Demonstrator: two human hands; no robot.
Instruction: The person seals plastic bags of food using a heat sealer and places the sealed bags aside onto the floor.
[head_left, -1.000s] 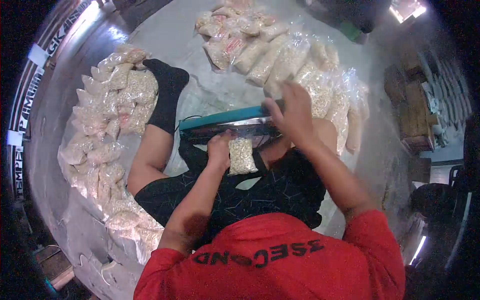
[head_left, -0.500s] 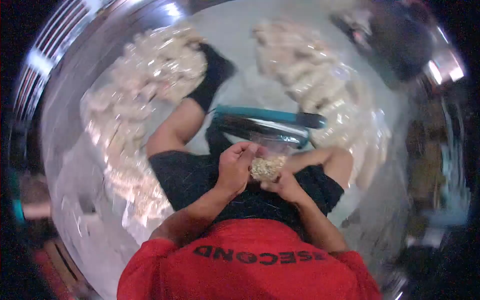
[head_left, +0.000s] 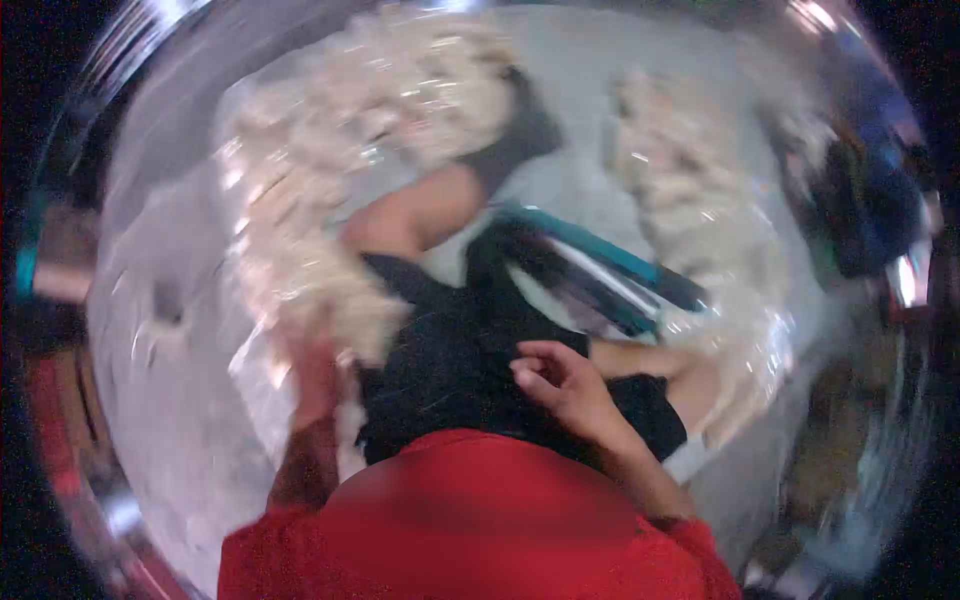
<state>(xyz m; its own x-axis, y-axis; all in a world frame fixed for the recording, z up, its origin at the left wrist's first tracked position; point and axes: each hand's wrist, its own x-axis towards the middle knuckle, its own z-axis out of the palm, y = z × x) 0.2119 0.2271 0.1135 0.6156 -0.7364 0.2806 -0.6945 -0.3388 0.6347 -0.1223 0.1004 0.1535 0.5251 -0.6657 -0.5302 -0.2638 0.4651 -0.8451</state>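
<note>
Along the left side of the floor [head_left: 165, 240], from its far edge round to the near left, curves the left row of filled clear bags [head_left: 290, 200], pale inside and glinting. At its near end is the left hand [head_left: 315, 370], over or against the bags; blur hides its fingers, so I cannot tell how far they are spread or whether they have hold of one. Handling a bag well here would mean getting fingers under the filled part rather than tugging loose film, and lifting one clear without dragging its neighbours.

In the middle, the black shorts [head_left: 450, 350] leave a dark lap between the bent legs. Over it hangs the right hand [head_left: 560, 385], fingers loosely curled, thumb apart, nothing visible in its grasp. That relaxed shape looks well suited to steadying a bag from the other side, and keeping it low would make a short hand-over.

Just beyond, slanting down to the right, lies what looks like a turquoise hand sealer [head_left: 600, 250], untouched by either hand. Care should go to keeping wrists and film off its bar. Past it, toward the floor's right edge, runs the right row of filled bags [head_left: 690, 190], best left undisturbed by the elbow.
</note>
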